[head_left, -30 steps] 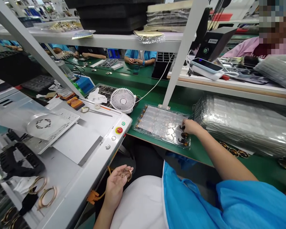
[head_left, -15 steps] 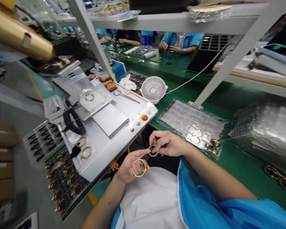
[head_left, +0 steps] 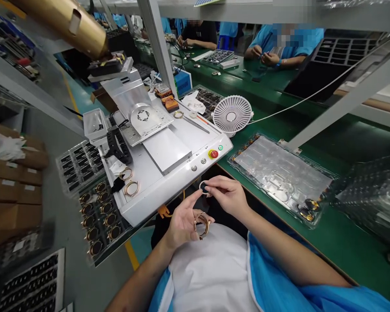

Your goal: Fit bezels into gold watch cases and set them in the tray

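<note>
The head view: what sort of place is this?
Probably a factory assembly workshop: a white machine with a red button, rows of gold-rimmed parts, and other people along a green bench.

Right of the right hand (head_left: 229, 197), the green bench (head_left: 347, 242) carries a clear tray (head_left: 281, 173) nearby and a stack (head_left: 373, 201) farther off; a fan (head_left: 232, 115) stands beyond the hand. Left of the left hand (head_left: 183, 223), the machine top (head_left: 195, 138) bears two rings (head_left: 138, 188), a plate (head_left: 167, 149) and tweezers (head_left: 196, 125).

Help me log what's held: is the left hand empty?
No, the left hand holds a gold ring.
</note>
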Available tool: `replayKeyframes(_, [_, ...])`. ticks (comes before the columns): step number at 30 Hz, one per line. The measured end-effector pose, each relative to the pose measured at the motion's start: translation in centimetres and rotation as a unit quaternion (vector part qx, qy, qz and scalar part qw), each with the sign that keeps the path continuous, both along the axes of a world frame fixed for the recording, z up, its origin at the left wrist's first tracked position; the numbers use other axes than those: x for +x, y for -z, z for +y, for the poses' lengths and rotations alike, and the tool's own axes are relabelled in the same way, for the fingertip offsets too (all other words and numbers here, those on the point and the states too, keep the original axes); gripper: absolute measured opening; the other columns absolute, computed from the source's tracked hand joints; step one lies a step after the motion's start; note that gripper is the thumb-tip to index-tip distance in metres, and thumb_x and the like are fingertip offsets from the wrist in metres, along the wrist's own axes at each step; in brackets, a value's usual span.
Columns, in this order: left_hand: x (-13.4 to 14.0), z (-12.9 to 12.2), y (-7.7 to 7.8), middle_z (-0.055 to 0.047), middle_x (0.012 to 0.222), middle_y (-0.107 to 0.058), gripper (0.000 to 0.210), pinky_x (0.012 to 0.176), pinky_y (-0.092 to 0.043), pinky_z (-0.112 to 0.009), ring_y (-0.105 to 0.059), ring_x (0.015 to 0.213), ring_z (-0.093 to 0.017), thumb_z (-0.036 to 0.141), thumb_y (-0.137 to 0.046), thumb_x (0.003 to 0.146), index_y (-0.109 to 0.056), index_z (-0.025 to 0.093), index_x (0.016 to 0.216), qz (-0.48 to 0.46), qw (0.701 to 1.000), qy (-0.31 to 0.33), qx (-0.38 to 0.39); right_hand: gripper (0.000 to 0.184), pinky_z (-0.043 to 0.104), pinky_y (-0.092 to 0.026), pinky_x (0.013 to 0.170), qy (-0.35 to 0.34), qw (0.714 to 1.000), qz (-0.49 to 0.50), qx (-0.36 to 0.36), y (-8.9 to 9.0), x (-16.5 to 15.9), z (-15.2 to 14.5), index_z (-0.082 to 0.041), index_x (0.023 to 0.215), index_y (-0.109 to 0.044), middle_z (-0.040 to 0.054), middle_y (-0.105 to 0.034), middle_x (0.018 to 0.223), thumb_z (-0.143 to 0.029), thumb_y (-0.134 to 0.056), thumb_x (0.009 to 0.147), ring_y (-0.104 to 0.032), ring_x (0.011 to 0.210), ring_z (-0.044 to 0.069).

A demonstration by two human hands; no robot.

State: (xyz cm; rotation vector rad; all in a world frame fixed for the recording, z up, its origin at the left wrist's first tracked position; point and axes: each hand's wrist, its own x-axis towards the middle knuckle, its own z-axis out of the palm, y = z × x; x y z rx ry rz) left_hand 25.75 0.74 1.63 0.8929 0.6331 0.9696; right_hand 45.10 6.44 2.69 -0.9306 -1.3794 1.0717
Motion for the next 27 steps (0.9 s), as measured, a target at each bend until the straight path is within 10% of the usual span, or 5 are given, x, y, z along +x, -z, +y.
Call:
replayKeyframes(3, [-0.1, 0.2, -0.1, -0.021, 0.164, -0.041, 0.112, 0.069, -0.06, -0.031, -0.078, 0.094, -0.029, 0.057, -0.098, 0.054, -0.05, 0.032, 0.152, 0.0, 1.0, -0.03, -0.007, 0.014, 0.03, -0.059, 0.056, -0.01, 0.995, -0.068, 0.07, -0.3, 0.4, 0.1, -0.022, 0.086, -0.076, 0.0073, -0.073, 0.091, -0.031, -0.071, 0.095, -0.069, 0.066, 0.017])
replayKeyframes(11, [-0.8, 0.6, 0.0, -0.019, 0.155, -0.05, 0.1, 0.08, -0.061, -0.035, -0.077, 0.087, -0.023, 0.053, -0.099, 0.056, -0.059, 0.029, 0.145, -0.023, 0.998, -0.04, -0.039, 0.013, 0.029, -0.054, 0.067, -0.101, 0.956, -0.185, 0.205, -1.0, 0.9, 1.0, -0.022, 0.092, -0.061, 0.0056, -0.066, 0.086, -0.02, -0.056, 0.104, -0.065, 0.078, 0.017])
replayKeyframes(21, [-1.5, 0.3, 0.7, -0.013, 0.097, -0.078, 0.095, 0.073, -0.056, -0.031, -0.076, 0.086, -0.026, 0.052, -0.1, 0.055, -0.066, 0.015, 0.135, -0.028, 0.996, -0.038, -0.078, 0.01, 0.03, -0.056, 0.071, -0.191, 0.924, -0.24, 0.229, -0.8, 1.2, 1.3, -0.022, 0.097, -0.055, 0.0128, -0.065, 0.108, -0.022, -0.05, 0.105, -0.066, 0.088, 0.019])
replayKeyframes(27, [-1.6, 0.6, 1.1, -0.013, 0.097, -0.078, 0.091, 0.074, -0.053, -0.029, -0.075, 0.089, -0.025, 0.051, -0.098, 0.058, -0.067, 0.013, 0.134, -0.047, 0.99, -0.099, -0.092, 0.017, 0.031, -0.052, 0.069, -0.056, 0.972, -0.195, 0.116, -2.8, -0.1, 4.3, -0.024, 0.087, -0.055, 0.004, -0.066, 0.081, -0.033, -0.055, 0.101, -0.063, 0.072, 0.018])
